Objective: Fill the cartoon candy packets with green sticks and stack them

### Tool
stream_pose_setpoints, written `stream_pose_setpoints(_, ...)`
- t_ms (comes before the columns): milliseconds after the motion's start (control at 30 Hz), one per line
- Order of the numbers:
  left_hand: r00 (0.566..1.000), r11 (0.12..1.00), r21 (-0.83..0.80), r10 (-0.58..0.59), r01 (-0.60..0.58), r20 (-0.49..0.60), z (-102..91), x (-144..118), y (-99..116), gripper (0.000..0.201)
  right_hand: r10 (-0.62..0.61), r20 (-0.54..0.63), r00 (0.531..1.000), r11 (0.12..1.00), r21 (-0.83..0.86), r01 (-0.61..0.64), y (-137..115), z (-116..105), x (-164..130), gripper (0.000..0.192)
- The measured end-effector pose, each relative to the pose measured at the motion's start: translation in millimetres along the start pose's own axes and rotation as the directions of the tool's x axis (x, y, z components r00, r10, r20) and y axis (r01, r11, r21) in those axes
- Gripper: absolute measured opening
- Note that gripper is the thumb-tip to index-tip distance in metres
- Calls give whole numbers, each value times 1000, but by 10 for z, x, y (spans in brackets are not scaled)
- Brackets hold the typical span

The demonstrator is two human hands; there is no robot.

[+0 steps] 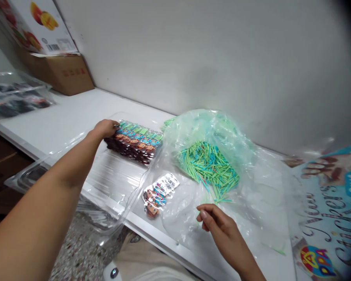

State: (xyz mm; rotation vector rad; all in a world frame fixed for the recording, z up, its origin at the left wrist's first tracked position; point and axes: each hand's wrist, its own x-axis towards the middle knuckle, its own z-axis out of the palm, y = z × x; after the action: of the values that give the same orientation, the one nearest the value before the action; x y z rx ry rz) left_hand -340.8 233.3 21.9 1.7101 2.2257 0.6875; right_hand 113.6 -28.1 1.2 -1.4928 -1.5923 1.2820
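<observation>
My left hand (104, 128) reaches to the far left end of a packed row of small cartoon-face packets (137, 142), its fingers curled against them and partly hidden. The row sits in a clear plastic tray (114, 177). My right hand (219, 226) is in front of a clear plastic bag, thumb and fingers pinched on a thin green stick (197, 218), of which only short bits show. Loose cartoon packets (153, 199) lie between the tray and the bag. Inside the open bag (219, 125) is a heap of green and blue sticks (207, 166).
A printed sticker bag (327, 210) lies at the right. Another clear tray (14, 97) with dark packets stands at the far left, beside a cardboard box (58, 74) with a fruit-printed carton (43, 27) on top. The wall (210, 50) runs behind the white table (78, 105).
</observation>
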Motion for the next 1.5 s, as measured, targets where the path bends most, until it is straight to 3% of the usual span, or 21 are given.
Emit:
stream_pose_setpoints(167, 1000, 995, 103, 14, -14, 7, 31, 16, 108, 19, -3, 0, 1000, 1000, -10, 3, -3, 25, -30, 28)
stream_pose_setpoints(267, 999, 992, 117, 45, -42, -29, -12, 28, 288, 28, -2, -41, 999, 999, -36, 0, 61, 64, 46, 27)
stream_pose_setpoints(367, 987, 990, -64, 122, -129, -101, -113, -121, 652, 32, -31, -58, 998, 987, -162, 22, 145, 142, 305, 27)
stream_pose_setpoints(433, 973, 923, -317, 180, -218, -144, -214, -386, 970, 34, -24, -65, 998, 952, -305, 4, 174, 225, 548, 34)
stream_pose_setpoints(500, 942, 803, -496, 310, -331, -127, -337, -776, 1276, 36, -30, -63, 998, 893, -451, -1, 166, 334, 781, 37)
stream_pose_setpoints(567, 897, 699, -584, 423, -413, -128, -472, -1237, 1511, 32, -37, -47, 998, 819, -573, 3, 135, 455, 955, 43)
stream_pose_setpoints(633, 851, 661, -586, 515, -469, -100, -603, -1702, 1649, 30, -41, -57, 998, 762, -648, -5, 115, 566, 1056, 51)
stream_pose_setpoints(733, 822, 694, -495, 565, -523, -76, -758, -2300, 1694, 24, -4, -89, 996, 776, -629, -53, 159, 663, 1132, 50)
stream_pose_setpoints(833, 866, 767, -417, 485, -488, -123, -824, -2705, 1622, 16, 33, -74, 997, 828, -556, -69, 283, 661, 1189, 31)
stream_pose_setpoints(900, 873, 766, -445, 481, -463, -81, -813, -2874, 1554, 14, 35, -75, 997, 858, -510, -68, 363, 613, 1210, 24)
stream_pose_setpoints(1067, 889, 762, -564, 446, -317, 103, -533, -3163, 1485, 16, -47, -5, 999, 932, -361, 42, 323, 370, 1013, 15)
stream_pose_setpoints(1133, 921, 768, -593, 374, -242, 109, -299, -3251, 1518, 20, -97, 93, 991, 956, -268, 118, 175, 231, 810, 18)
stream_pose_setpoints(1200, 943, 769, -618, 308, -167, 129, -14, -3291, 1569, 39, -203, 291, 935, 977, 0, 212, -22, 83, 585, 19)
stream_pose_setpoints(1267, 902, 739, -670, 337, -76, 269, 286, -3276, 1620, 46, -272, 295, 916, 960, 144, 239, -200, -63, 393, 18)
stream_pose_setpoints(1333, 771, 693, -718, 424, 60, 475, 560, -3228, 1656, 31, -287, 265, 921, 952, 187, 242, -275, -210, 270, 21)
stream_pose_setpoints(1400, 695, 660, -727, 432, 191, 574, 773, -3181, 1665, 30, -225, 157, 962, 973, 96, 212, -187, -350, 207, 25)
stream_pose_setpoints(1467, 709, 632, -719, 363, 289, 604, 919, -3158, 1649, 31, -114, -9, 993, 977, -182, 110, 47, -454, 175, 25)
stream_pose_setpoints(1500, 722, 618, -715, 324, 327, 611, 970, -3158, 1635, 30, -41, -72, 997, 917, -399, 9, 195, -480, 163, 23)
